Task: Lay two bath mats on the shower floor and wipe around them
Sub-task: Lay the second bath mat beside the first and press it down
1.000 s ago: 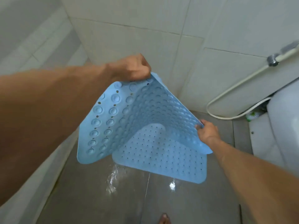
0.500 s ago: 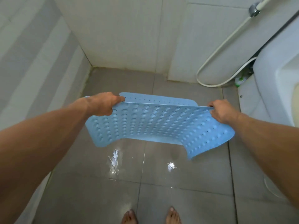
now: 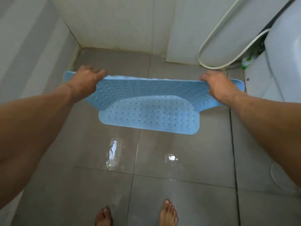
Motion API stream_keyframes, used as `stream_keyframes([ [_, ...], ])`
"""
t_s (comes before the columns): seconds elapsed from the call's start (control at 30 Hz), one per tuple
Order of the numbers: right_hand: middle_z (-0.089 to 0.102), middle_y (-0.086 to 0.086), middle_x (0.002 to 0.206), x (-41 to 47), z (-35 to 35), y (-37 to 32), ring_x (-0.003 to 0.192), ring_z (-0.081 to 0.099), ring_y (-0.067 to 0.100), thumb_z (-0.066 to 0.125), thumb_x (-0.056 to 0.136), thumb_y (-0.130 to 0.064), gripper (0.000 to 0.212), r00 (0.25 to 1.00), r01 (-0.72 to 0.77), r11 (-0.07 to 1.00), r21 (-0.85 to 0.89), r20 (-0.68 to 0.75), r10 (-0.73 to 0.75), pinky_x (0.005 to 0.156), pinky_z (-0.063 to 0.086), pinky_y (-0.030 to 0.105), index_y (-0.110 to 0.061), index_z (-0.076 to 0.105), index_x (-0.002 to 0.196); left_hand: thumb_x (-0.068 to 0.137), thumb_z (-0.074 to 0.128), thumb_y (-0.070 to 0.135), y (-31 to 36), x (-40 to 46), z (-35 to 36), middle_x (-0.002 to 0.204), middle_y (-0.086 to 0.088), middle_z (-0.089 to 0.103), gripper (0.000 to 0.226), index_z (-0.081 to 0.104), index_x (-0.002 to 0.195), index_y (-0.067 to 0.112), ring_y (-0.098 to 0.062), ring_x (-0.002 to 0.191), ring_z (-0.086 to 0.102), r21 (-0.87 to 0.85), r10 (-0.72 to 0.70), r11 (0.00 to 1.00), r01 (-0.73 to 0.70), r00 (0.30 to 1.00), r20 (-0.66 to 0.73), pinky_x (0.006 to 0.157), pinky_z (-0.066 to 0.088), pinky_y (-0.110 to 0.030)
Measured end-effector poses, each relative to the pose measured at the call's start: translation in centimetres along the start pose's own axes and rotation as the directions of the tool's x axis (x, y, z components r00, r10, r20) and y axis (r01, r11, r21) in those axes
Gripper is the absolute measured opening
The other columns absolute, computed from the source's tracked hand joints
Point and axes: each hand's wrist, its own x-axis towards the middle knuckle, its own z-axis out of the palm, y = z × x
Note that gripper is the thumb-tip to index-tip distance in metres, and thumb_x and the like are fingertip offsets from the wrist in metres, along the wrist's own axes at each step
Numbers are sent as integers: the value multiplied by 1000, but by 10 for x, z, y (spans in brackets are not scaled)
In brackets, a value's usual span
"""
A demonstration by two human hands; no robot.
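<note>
A light blue rubber bath mat (image 3: 151, 113) with small holes and suction cups is folded over itself low above the grey tiled shower floor (image 3: 179, 160). Its near half lies flat on the tiles, while the far half is lifted with the suction-cup side facing me. My left hand (image 3: 84, 80) grips the raised edge at its left end. At the right end, my right hand (image 3: 215, 85) grips the same edge. Only one mat is in view.
Wet patches (image 3: 114, 152) shine on the tiles in front of my bare feet (image 3: 168, 212). White tiled walls close the left and far sides. A white hose (image 3: 211, 38) loops down the far wall. A white toilet (image 3: 285, 54) stands at the right.
The view has tilted down and both hands have lowered the mat toward the floor. Its near half now lies flat on the tiles instead of hanging.
</note>
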Motion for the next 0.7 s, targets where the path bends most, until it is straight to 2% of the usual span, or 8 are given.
stream_keyframes([
  [0.13,60,12,108,-28,85,-15,102,60,35,58,68,11,46,985,-64,994,94,163,48,85,51,47,-12,66,107,55,62,-25,7,-37,92,128,-26,60,80,56,131,0,-45,104,63,-67,124,991,-118,988,91,89,51,-52],
  [0.2,60,12,105,-45,147,-21,101,60,35,61,65,8,44,962,-57,994,96,272,29,85,50,42,-11,68,104,68,53,-21,15,-57,150,149,-16,41,84,38,146,9,-38,126,51,-60,158,987,-147,949,273,106,39,-45],
  [0.3,51,3,100,-61,235,-34,102,58,28,59,73,-2,36,849,-113,993,34,522,79,82,44,31,-15,64,106,82,38,-9,26,-82,235,162,1,13,84,10,154,24,-23,144,28,14,199,968,-251,800,566,118,20,-33],
  [0.4,52,-3,104,-60,314,-44,105,56,23,56,76,-18,22,710,-149,983,-111,680,184,91,46,30,-33,53,92,85,35,-5,34,-99,310,162,3,13,81,9,154,28,-23,141,31,22,225,947,-319,714,663,112,31,-35],
  [0.5,57,-6,98,-51,362,-51,95,52,23,51,81,-15,15,618,-18,962,-273,753,226,87,47,32,-28,46,86,84,43,-2,19,-108,360,161,-4,17,76,22,152,26,-27,133,43,69,269,923,-378,764,586,104,42,-36],
  [0.53,54,-9,85,-47,370,-51,88,51,22,52,82,-12,16,606,3,954,-301,759,238,82,48,34,-27,46,81,79,51,0,11,-110,375,157,-9,29,74,34,147,24,-29,123,54,46,354,907,-419,817,456,95,50,-35],
  [0.6,53,-7,69,-33,375,-42,71,58,23,56,84,-10,14,589,-8,944,-329,762,270,72,56,34,-23,55,80,66,71,3,-6,-116,401,141,-14,52,72,53,133,20,-30,97,68,28,479,866,-498,846,236,73,58,-34],
  [0.7,56,8,75,-17,366,-40,59,51,20,58,86,7,22,437,-34,969,-243,869,233,44,49,24,-16,58,84,72,73,14,-28,-122,427,144,-14,48,70,50,138,17,-31,106,63,23,556,826,-562,822,124,80,58,-36],
])
